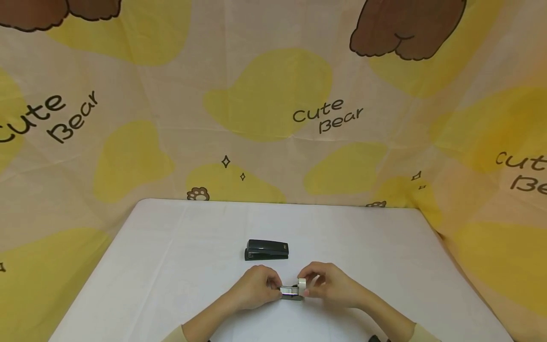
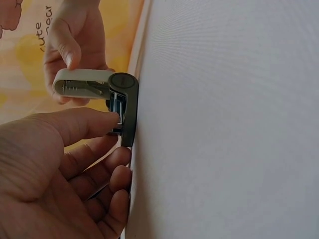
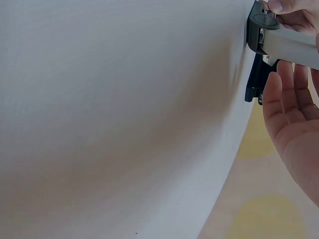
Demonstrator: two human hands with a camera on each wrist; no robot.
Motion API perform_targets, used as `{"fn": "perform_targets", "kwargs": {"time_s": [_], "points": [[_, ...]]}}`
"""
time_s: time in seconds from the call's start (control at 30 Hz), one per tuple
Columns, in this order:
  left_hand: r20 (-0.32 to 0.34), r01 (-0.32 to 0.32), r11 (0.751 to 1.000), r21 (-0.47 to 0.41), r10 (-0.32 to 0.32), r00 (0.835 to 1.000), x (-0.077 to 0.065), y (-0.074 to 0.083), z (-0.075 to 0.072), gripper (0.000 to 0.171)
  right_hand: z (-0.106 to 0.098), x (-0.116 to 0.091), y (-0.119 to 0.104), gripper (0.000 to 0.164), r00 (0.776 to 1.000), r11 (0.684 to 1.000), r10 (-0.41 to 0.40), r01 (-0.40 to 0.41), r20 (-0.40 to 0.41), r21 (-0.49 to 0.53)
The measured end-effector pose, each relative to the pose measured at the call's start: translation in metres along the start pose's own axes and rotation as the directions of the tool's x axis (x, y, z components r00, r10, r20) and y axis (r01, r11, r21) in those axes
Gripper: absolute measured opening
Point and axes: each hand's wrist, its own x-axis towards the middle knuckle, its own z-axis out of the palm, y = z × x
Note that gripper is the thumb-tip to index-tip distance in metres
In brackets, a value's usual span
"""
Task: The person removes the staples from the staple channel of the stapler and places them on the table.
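Observation:
A small stapler (image 1: 289,291) with a white lid (image 2: 82,82) and a dark base (image 2: 130,112) stands on the table, folded open so the lid rises at about a right angle. My left hand (image 1: 255,288) pinches its metal staple channel (image 2: 117,104) at the front end, the thumb lying on the channel. My right hand (image 1: 335,286) holds the upright white lid between thumb and fingers. Whether a loose staple strip is under my left thumb, I cannot tell.
A larger black stapler (image 1: 267,250) lies closed on the white table (image 1: 192,247), just beyond my hands. A patterned cloth (image 1: 273,95) with bear prints hangs behind the table and along its sides.

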Motion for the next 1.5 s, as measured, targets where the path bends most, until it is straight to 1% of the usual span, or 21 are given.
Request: {"fn": "perform_targets", "kwargs": {"time_s": [0.33,0.63,0.83,1.03,1.2,1.4,1.5], "points": [[0.007,0.002,1.0,-0.016,-0.001,1.0,-0.001,0.0,-0.001,0.008,-0.003,-0.004,0.0,0.024,1.0,1.0,0.002,-0.002,0.001,0.001],[0.006,0.001,1.0,-0.01,-0.001,1.0,-0.001,-0.001,-0.001,0.008,-0.007,-0.009,0.001,0.023,0.998,0.998,0.056,-0.056,-0.002,-0.002],[0.007,0.001,1.0,-0.018,-0.001,1.0,-0.002,0.0,-0.002,0.008,-0.01,-0.012,0.002,0.023,0.997,0.997,0.079,-0.079,-0.004,0.02],[0.011,0.0,1.0,-0.03,0.001,1.0,-0.003,0.001,-0.003,0.008,-0.013,-0.015,0.004,0.022,0.997,0.997,0.072,-0.071,-0.016,0.035],[0.013,-0.004,1.0,-0.027,0.004,1.0,-0.003,0.001,-0.003,0.008,-0.014,-0.018,0.007,0.02,0.998,0.998,0.059,-0.058,-0.024,0.015],[0.009,-0.006,1.0,-0.017,0.006,1.0,-0.003,0.001,-0.004,0.009,-0.015,-0.018,0.008,0.019,0.997,0.997,0.077,-0.077,-0.021,-0.008],[0.008,-0.003,1.0,-0.015,0.003,1.0,-0.003,0.0,-0.004,0.009,-0.016,-0.018,0.008,0.019,0.998,0.998,0.063,-0.064,-0.023,-0.009]]}}
